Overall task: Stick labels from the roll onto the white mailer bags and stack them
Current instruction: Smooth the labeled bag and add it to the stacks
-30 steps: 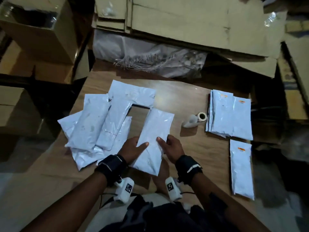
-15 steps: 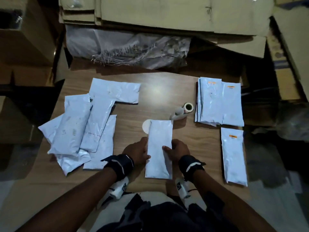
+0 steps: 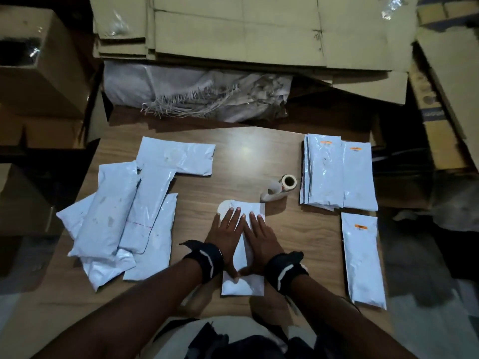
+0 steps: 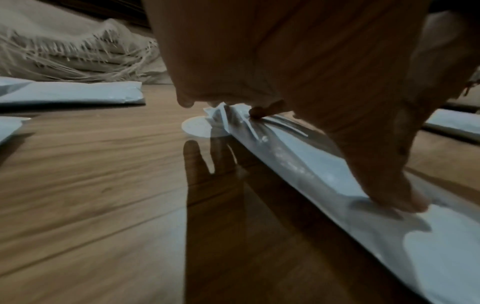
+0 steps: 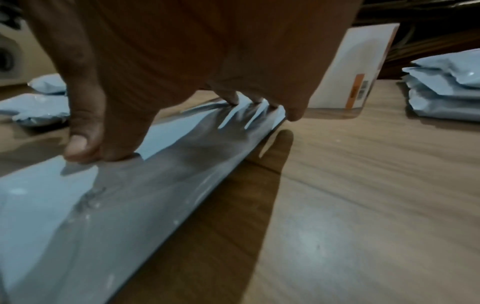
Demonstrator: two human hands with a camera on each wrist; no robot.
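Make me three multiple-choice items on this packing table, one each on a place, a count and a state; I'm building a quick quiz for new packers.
1. Where is the label roll?
A. left of the labelled stack
B. on the unlabelled pile
C. in a hand

2. How many orange labels show on the bags at the right?
A. one
B. three
C. six

3. What are the two hands doing?
A. peeling a label
B. lifting a bag
C. pressing flat on the middle bag

Answers: 1 A, the roll lies on the table beside that stack. 2 B, two at the back, one on the near bag. 3 C, the left hand and right hand lie with straight fingers on it.
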